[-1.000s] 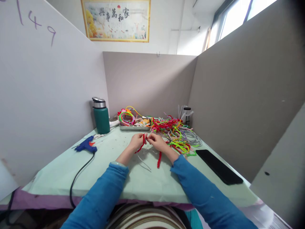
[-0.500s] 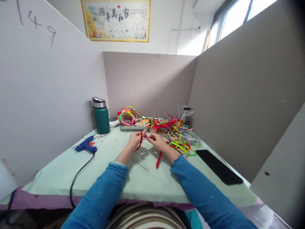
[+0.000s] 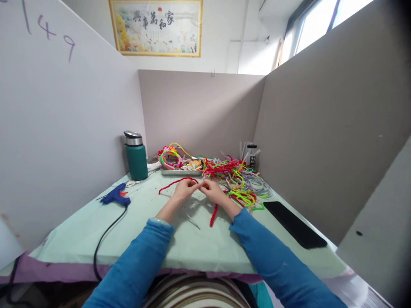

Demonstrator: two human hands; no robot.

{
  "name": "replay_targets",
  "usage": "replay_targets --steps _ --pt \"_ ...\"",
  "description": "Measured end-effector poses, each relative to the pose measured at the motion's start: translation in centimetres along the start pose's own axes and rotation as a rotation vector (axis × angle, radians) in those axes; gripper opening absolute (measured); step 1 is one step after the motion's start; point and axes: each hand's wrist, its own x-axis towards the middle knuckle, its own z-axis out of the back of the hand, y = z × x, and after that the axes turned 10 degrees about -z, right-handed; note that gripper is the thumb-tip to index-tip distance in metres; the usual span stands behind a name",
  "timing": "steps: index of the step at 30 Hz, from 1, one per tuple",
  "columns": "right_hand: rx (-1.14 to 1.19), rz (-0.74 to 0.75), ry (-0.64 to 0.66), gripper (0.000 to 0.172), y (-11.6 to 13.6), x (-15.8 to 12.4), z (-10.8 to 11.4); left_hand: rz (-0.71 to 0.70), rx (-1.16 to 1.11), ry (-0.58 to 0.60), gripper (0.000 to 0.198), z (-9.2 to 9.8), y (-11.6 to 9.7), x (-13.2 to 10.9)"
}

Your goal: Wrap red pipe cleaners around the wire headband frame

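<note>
My left hand point(image 3: 183, 191) and my right hand point(image 3: 210, 191) meet fingertip to fingertip above the mint-green table cover point(image 3: 80, 231). Both pinch a red pipe cleaner point(image 3: 175, 182). One end of it sticks out to the left past my left hand, and the other end hangs down below my right wrist to the table. A thin white wire point(image 3: 193, 222) lies on the cover just below my hands.
A heap of coloured pipe cleaners point(image 3: 236, 177) lies right of my hands. Behind it stand a metal tray point(image 3: 181, 172) of craft pieces and a small bottle point(image 3: 252, 156). A green flask point(image 3: 136, 155), a blue glue gun point(image 3: 115, 195) with black cord, and a black phone point(image 3: 295, 224) also lie here.
The red pipe cleaner's free end, held upright between my hands before, now swings out flat to the left. My hands stay close together at the same spot.
</note>
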Motion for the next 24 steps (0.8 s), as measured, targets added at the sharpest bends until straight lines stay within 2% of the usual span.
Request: replay_targets --steps 6,15,19,21,24 --pt "0.007 0.039 0.02 0.014 0.4 -0.2 -0.2 0.058 -0.008 0.067 0.035 0.0 0.0 0.1" --pt "0.016 0.096 0.025 0.017 1.0 -0.7 -0.2 0.186 -0.219 0.067 0.027 0.7 -1.5 -0.5" --pt "0.02 0.078 0.007 0.017 0.6 -0.5 -0.3 0.233 -0.205 0.052 0.029 0.6 -1.3 -0.6" --pt "0.031 0.051 -0.009 0.017 0.2 -0.3 -0.3 0.224 -0.183 0.016 0.03 0.5 -1.0 -0.5" --pt "0.067 -0.001 -0.022 0.017 -0.5 0.2 -0.3 0.137 -0.177 -0.016 0.032 0.3 -0.5 -0.4"
